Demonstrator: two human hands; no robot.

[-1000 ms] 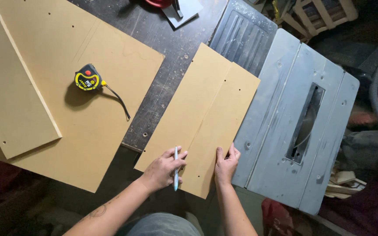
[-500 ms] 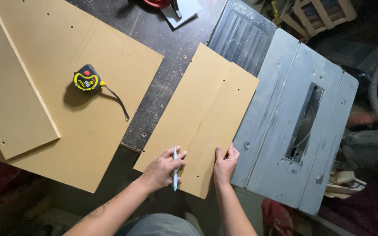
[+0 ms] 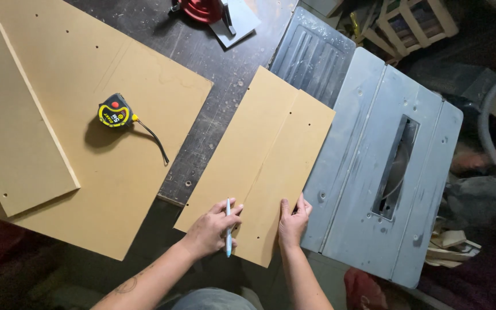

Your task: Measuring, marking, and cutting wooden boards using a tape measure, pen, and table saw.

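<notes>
Two tan fibreboard panels (image 3: 265, 155) lie side by side, half on the dark workbench and half on the grey table saw. My left hand (image 3: 212, 229) rests on the near end of the left panel and holds a light blue pen (image 3: 228, 227) pointing toward me. My right hand (image 3: 293, 221) lies flat on the near end of the right panel, fingers spread, holding nothing.
A large tan board (image 3: 121, 172) with a narrower board (image 3: 12, 132) on top covers the left of the dark workbench (image 3: 202, 63). A yellow and black tape measure (image 3: 115, 112) sits on it. The grey table saw (image 3: 386, 166) with its blade slot stands to the right. A red tool (image 3: 202, 8) is at the far edge.
</notes>
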